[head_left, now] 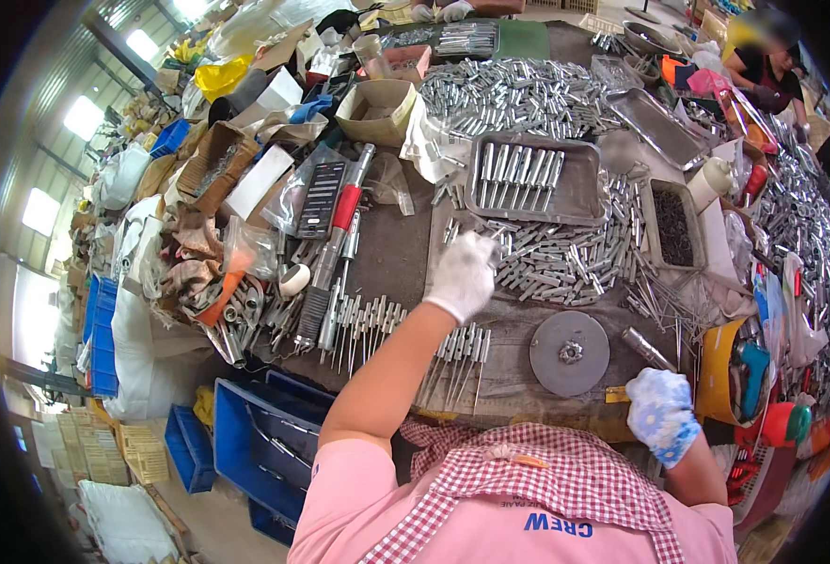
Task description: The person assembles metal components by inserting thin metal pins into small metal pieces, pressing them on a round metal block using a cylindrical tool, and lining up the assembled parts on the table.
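Workshop bench (391, 263) seen from above, crowded with metal parts. The person's left hand (464, 273), in a white glove, reaches forward over a loose heap of short silver metal tubes (565, 258) spread near the middle of the bench. Its grip is curled down onto the near edge of the heap; whether it has a tube pinched cannot be told. The tubes are small, bright, cylindrical and all alike, lying every which way. Just beyond the heap sits a shallow grey metal tray (579, 193) with more of the same tubes laid side by side in a neat row.

The right hand (661, 414), in a white glove with blue print, hovers at the near right edge of the bench, fingers bent inward; its grip looks closed, but nothing can be seen in it. Between the two hands lies a flat grey round metal disc (570, 352) with a small hub in its centre. Left of the disc, a row of thin metal pins with thicker heads (368, 324) lies lined up on the bench.
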The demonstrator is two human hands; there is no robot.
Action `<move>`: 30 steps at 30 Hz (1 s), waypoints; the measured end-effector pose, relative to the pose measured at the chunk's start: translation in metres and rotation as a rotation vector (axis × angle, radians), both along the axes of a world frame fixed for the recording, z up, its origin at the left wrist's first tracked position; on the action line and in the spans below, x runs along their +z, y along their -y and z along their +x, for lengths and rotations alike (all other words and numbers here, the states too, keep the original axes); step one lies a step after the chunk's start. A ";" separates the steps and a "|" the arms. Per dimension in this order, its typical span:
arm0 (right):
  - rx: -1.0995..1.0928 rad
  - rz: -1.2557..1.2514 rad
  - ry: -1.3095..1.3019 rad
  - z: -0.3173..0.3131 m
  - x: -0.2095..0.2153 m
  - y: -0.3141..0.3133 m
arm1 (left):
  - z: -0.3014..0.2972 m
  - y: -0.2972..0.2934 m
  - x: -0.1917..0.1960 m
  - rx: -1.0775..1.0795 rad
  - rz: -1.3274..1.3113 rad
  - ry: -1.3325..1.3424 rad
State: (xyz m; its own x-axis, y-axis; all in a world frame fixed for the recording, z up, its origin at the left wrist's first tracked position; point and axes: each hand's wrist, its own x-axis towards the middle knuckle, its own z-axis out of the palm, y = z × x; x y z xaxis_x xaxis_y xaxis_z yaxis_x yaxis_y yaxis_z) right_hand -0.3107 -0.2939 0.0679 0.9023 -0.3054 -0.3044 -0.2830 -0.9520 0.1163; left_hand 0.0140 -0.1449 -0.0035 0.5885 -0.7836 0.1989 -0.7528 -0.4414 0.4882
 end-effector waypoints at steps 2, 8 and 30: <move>-0.072 0.041 -0.156 0.004 -0.015 -0.004 | -0.029 -0.008 0.013 -0.113 -0.215 -0.210; -0.120 0.155 0.016 -0.003 -0.027 0.002 | -0.104 -0.043 0.015 -0.086 -0.305 -0.890; 0.063 0.588 0.762 0.019 -0.016 -0.020 | -0.163 -0.044 0.030 -0.291 -0.359 -0.641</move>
State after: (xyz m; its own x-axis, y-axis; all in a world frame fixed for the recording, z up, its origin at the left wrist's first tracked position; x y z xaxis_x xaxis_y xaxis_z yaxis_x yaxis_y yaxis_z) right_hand -0.2921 -0.2743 0.0516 0.9306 -0.2348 0.2807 -0.0313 -0.8154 -0.5781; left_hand -0.1488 -0.1011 0.0265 0.4552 -0.8759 0.1599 -0.3372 -0.0034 0.9414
